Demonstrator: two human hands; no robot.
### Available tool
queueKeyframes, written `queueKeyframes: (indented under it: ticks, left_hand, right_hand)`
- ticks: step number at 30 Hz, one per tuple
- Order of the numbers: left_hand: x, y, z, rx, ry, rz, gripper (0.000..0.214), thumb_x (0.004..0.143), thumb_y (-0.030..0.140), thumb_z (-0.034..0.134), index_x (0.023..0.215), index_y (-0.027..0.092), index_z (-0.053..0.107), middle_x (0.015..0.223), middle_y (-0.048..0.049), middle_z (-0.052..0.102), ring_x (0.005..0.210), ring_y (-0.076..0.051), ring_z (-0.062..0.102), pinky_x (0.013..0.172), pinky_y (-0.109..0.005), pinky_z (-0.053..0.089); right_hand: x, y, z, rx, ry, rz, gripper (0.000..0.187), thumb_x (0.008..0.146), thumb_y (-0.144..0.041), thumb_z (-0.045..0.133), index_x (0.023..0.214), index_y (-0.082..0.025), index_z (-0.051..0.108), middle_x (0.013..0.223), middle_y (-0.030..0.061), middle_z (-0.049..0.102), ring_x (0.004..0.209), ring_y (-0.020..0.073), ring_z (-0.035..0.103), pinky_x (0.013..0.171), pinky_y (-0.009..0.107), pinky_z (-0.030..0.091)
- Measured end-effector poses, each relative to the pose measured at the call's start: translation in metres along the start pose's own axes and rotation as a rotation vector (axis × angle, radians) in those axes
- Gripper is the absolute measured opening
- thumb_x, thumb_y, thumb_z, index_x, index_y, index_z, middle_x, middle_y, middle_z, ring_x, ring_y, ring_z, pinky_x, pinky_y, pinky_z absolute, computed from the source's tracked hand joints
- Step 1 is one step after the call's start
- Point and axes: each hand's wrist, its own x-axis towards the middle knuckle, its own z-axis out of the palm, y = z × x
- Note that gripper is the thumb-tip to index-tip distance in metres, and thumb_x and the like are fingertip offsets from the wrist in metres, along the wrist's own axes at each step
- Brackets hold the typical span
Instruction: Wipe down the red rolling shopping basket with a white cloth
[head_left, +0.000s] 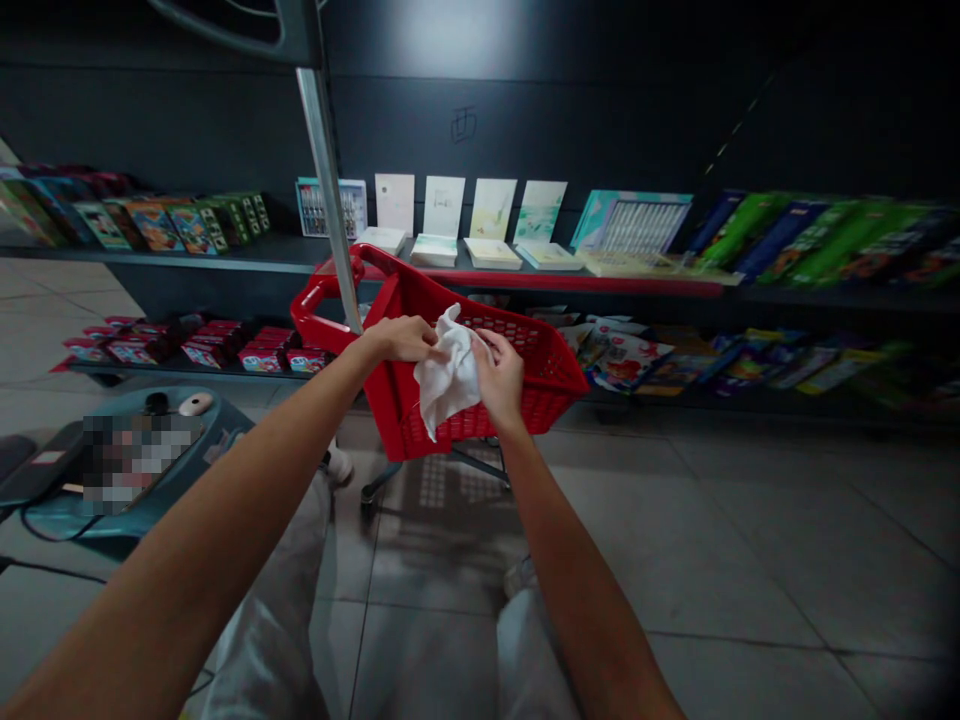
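Between my two hands hangs a crumpled white cloth or wipe (448,375), its lower corner pointing down. My left hand (405,338) pinches its left side near the top. On the other side, my right hand (497,375) has its thumb and fingers closed on the upper right edge. Both hands are above the near side of a red plastic shopping cart (551,375) with perforated walls. The cart's red handle (311,305) lies left of my left hand. Part of the cart's inside is hidden behind the cloth and hands.
A metal pole (330,170) rises beside the cart handle. Behind, a dark shelf (285,254) carries boxes, booklets (442,207), pen sets and green packs (750,232); snack bags (626,355) fill the lower level. At left stands a blue-grey stool (229,410) with a phone-like device on it.
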Motion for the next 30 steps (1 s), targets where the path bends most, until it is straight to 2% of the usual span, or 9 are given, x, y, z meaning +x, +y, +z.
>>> queueKeyframes:
  ticks: [7, 10, 14, 18, 20, 23, 25, 28, 30]
  left_hand:
    - [0.023, -0.013, 0.008, -0.183, 0.155, -0.077, 0.044, 0.085, 0.045, 0.047, 0.100, 0.018, 0.079, 0.104, -0.0088, 0.076, 0.100, -0.030, 0.069, 0.088, -0.034, 0.050]
    - [0.026, -0.014, 0.009, -0.180, 0.187, -0.115, 0.043, 0.086, 0.041, 0.045, 0.104, 0.018, 0.077, 0.107, -0.0105, 0.076, 0.103, -0.030, 0.069, 0.088, -0.034, 0.051]
    - [0.026, -0.015, 0.011, -0.128, 0.196, -0.214, 0.047, 0.080, 0.035, 0.051, 0.119, 0.015, 0.067, 0.121, -0.0192, 0.071, 0.111, -0.036, 0.066, 0.093, -0.041, 0.051]
    - [0.025, -0.018, 0.013, -0.192, 0.333, -0.053, 0.073, 0.070, 0.019, 0.054, 0.142, 0.007, 0.046, 0.139, -0.0209, 0.059, 0.125, -0.030, 0.059, 0.106, -0.038, 0.046]
    - [0.022, -0.019, 0.012, -0.180, 0.388, 0.072, 0.076, 0.068, 0.016, 0.052, 0.144, 0.010, 0.047, 0.143, -0.0160, 0.057, 0.129, -0.025, 0.056, 0.111, -0.033, 0.042]
    - [0.013, -0.014, 0.010, -0.116, 0.333, 0.100, 0.049, 0.080, 0.026, 0.047, 0.124, 0.023, 0.068, 0.133, -0.0054, 0.065, 0.122, -0.024, 0.060, 0.108, -0.034, 0.043]
    - [0.006, -0.010, 0.008, -0.047, 0.234, 0.063, 0.038, 0.088, 0.042, 0.046, 0.109, 0.030, 0.075, 0.126, -0.0009, 0.070, 0.117, -0.026, 0.063, 0.104, -0.037, 0.044]
    - [-0.003, -0.005, 0.007, 0.059, 0.127, 0.104, 0.048, 0.082, 0.063, 0.055, 0.117, 0.034, 0.072, 0.131, -0.0010, 0.069, 0.121, -0.029, 0.061, 0.102, -0.038, 0.044]
    - [-0.005, -0.004, 0.007, 0.105, 0.121, 0.149, 0.061, 0.076, 0.067, 0.062, 0.127, 0.034, 0.067, 0.137, -0.0044, 0.064, 0.123, -0.031, 0.059, 0.102, -0.038, 0.044]
  right_hand:
    - [0.017, 0.025, -0.041, -0.101, 0.179, 0.105, 0.048, 0.087, -0.048, 0.058, 0.112, -0.008, 0.066, 0.112, 0.0219, 0.072, 0.097, 0.0271, 0.072, 0.088, 0.042, 0.057]
    - [0.019, 0.036, -0.059, -0.209, 0.163, 0.164, 0.045, 0.083, -0.037, 0.059, 0.118, -0.008, 0.061, 0.114, 0.0222, 0.071, 0.098, 0.0275, 0.071, 0.087, 0.043, 0.057]
    - [0.014, 0.034, -0.073, -0.463, 0.085, 0.078, 0.042, 0.080, -0.025, 0.058, 0.121, -0.015, 0.060, 0.107, 0.0147, 0.073, 0.097, 0.0268, 0.069, 0.094, 0.045, 0.053]
    - [0.007, 0.019, -0.075, -0.730, -0.061, 0.000, 0.024, 0.083, -0.022, 0.057, 0.104, -0.020, 0.068, 0.105, 0.0143, 0.071, 0.104, 0.0310, 0.061, 0.100, 0.050, 0.046]
    - [0.005, 0.008, -0.072, -0.784, -0.086, -0.044, 0.021, 0.085, -0.023, 0.057, 0.102, -0.020, 0.069, 0.109, 0.0151, 0.070, 0.112, 0.0329, 0.056, 0.102, 0.053, 0.043]
    - [0.002, -0.008, -0.062, -0.722, -0.142, -0.209, 0.025, 0.090, -0.026, 0.057, 0.111, -0.020, 0.069, 0.120, 0.0131, 0.067, 0.121, 0.0309, 0.052, 0.107, 0.051, 0.041]
    - [-0.002, -0.016, -0.054, -0.648, -0.281, -0.334, 0.028, 0.092, -0.029, 0.057, 0.117, -0.022, 0.068, 0.125, 0.0105, 0.066, 0.123, 0.0281, 0.053, 0.109, 0.046, 0.041]
    - [-0.010, -0.017, -0.041, -0.614, -0.499, -0.405, 0.033, 0.093, -0.033, 0.061, 0.124, -0.024, 0.065, 0.127, 0.0082, 0.066, 0.122, 0.0263, 0.056, 0.107, 0.042, 0.044]
    - [-0.014, -0.013, -0.035, -0.653, -0.540, -0.378, 0.038, 0.093, -0.034, 0.061, 0.129, -0.023, 0.062, 0.128, 0.0089, 0.066, 0.119, 0.0274, 0.058, 0.103, 0.043, 0.046]
